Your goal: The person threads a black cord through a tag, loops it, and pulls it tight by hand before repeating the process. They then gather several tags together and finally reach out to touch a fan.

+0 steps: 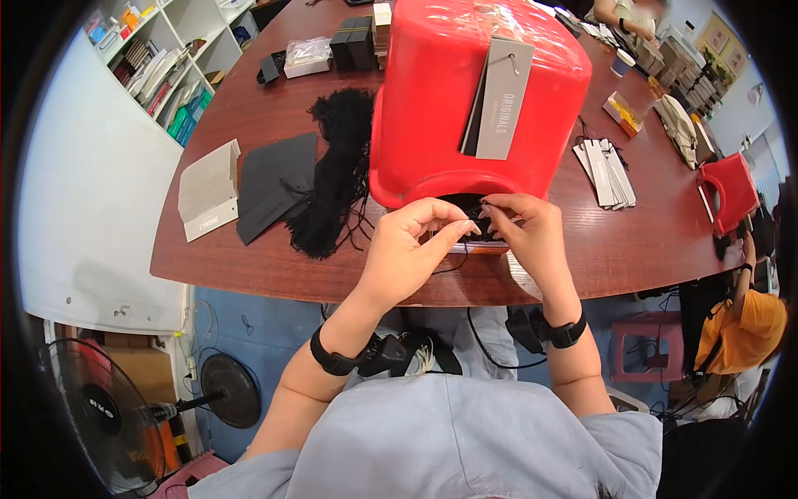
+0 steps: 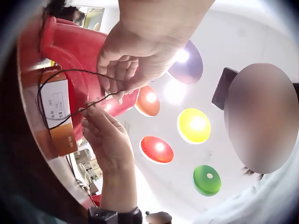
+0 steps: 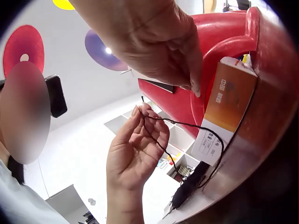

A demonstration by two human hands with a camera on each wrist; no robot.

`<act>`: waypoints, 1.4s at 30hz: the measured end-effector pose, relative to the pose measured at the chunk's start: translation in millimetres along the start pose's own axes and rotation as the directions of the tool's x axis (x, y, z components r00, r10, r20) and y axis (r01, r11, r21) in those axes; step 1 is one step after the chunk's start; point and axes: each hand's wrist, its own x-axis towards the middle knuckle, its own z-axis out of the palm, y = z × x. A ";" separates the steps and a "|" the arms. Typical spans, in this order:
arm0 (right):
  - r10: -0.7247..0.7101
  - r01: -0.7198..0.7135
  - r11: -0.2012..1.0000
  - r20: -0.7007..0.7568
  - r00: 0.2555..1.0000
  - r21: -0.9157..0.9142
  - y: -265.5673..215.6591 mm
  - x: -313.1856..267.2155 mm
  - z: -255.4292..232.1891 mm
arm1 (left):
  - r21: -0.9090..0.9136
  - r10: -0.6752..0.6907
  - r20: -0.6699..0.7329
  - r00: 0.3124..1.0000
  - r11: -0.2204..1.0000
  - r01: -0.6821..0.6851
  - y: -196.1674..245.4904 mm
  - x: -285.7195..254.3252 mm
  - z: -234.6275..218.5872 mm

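A thin black cord (image 2: 70, 71) hangs in a loop from my left hand (image 1: 411, 250), which pinches it between thumb and fingertips. My right hand (image 1: 526, 237) is close beside it, fingers bent and tips drawn together; the cord crosses in front of those fingertips in the left wrist view, and I cannot tell whether they hold any of it. Both hands are before the arched opening of an upturned red stool (image 1: 432, 166). In that opening lies an orange and white box (image 3: 229, 95), with a black bundle of cords (image 3: 189, 186) at its near end.
Left on the table (image 1: 274, 270) lie a black cord hank (image 1: 341, 133), dark card sheets (image 1: 274, 179) and a beige card (image 1: 208, 191). A grey tag (image 1: 504, 100) is fixed to the stool. White tags (image 1: 604, 172) lie right. A fan (image 1: 104, 412) stands lower left.
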 end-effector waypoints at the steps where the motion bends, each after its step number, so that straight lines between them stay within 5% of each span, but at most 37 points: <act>1: -0.007 0.007 0.999 0.008 1.000 -0.033 -0.7 0.2 -0.1 | 0.025 -0.023 -0.002 1.000 0.999 0.023 -0.2 0.3 -0.5; 11: 0.097 -0.097 0.995 0.025 0.995 0.010 0.8 0.6 0.6 | 0.023 -0.015 -0.023 1.000 1.000 0.016 -12.4 2.8 1.9; 17: -0.097 0.099 0.987 0.019 0.995 -0.130 3.8 1.2 0.7 | 0.055 -0.017 -0.024 1.000 0.998 0.018 -11.8 3.4 1.7; 28: 0.080 -0.084 0.975 0.025 0.996 0.206 -15.7 -2.9 1.5 | 0.275 0.064 -0.038 0.997 0.960 -0.051 -14.6 3.9 3.5; 42: 0.025 -0.024 0.998 -0.017 1.000 0.066 -23.0 -7.0 -0.5 | 0.480 0.166 -0.084 0.983 0.871 -0.106 -10.7 5.4 10.5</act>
